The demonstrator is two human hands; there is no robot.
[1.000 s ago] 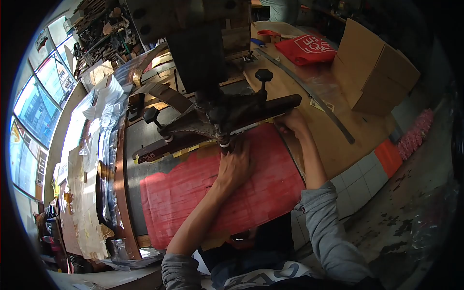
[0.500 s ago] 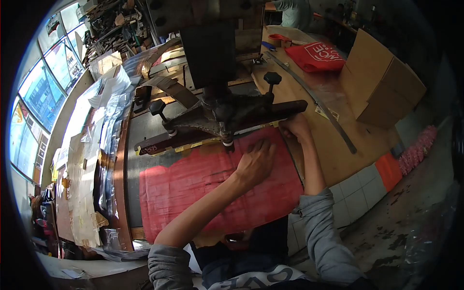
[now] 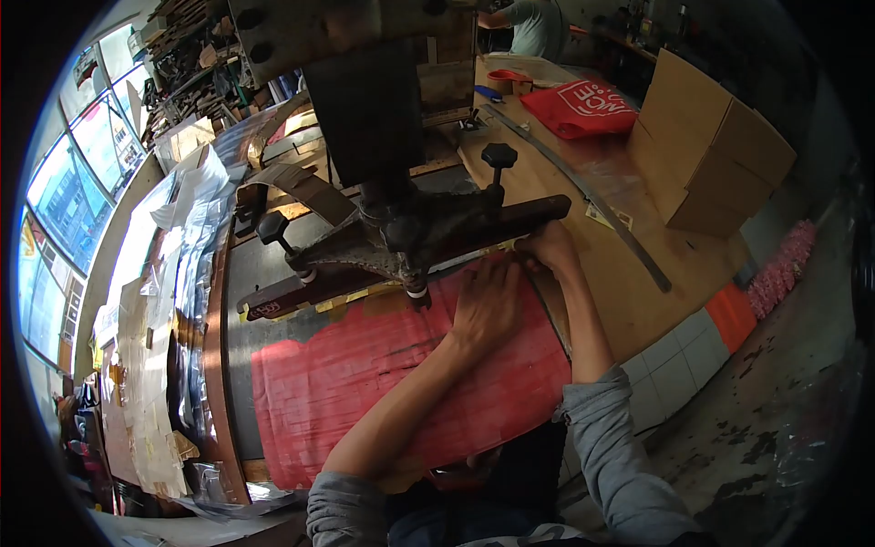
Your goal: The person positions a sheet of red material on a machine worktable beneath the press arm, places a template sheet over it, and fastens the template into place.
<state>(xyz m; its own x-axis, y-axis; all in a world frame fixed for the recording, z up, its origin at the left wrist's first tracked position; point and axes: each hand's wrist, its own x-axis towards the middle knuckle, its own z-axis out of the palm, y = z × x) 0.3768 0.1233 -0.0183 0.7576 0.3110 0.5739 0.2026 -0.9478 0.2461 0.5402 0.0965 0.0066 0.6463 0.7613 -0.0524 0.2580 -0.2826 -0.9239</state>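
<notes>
A wrinkled red sheet point(image 3: 365, 401) covers the near part of the dark machine bed point(image 3: 239, 328). My left hand point(image 3: 489, 305) lies palm down on its upper right part, fingers stretched toward the long metal bar point(image 3: 346, 273) of the press. Close by, at the right end of that bar, my right hand point(image 3: 553, 248) has its fingers curled in by the sheet's corner. Whatever those fingers pinch is hidden. The press head point(image 3: 392, 223) with its black knobs stands just beyond both hands.
On the brown table point(image 3: 629, 310) to the right are a long thin strip point(image 3: 592, 201), a red printed bag point(image 3: 583, 109) and a cardboard box point(image 3: 715, 146). Plastic sheets and cardboard point(image 3: 155, 346) pile up on the left. Another person point(image 3: 536, 27) is at the back.
My left hand has slid toward the bar and right hand, its fingers straightening. My right hand stays at the bar's end. The whole view has shifted slightly.
</notes>
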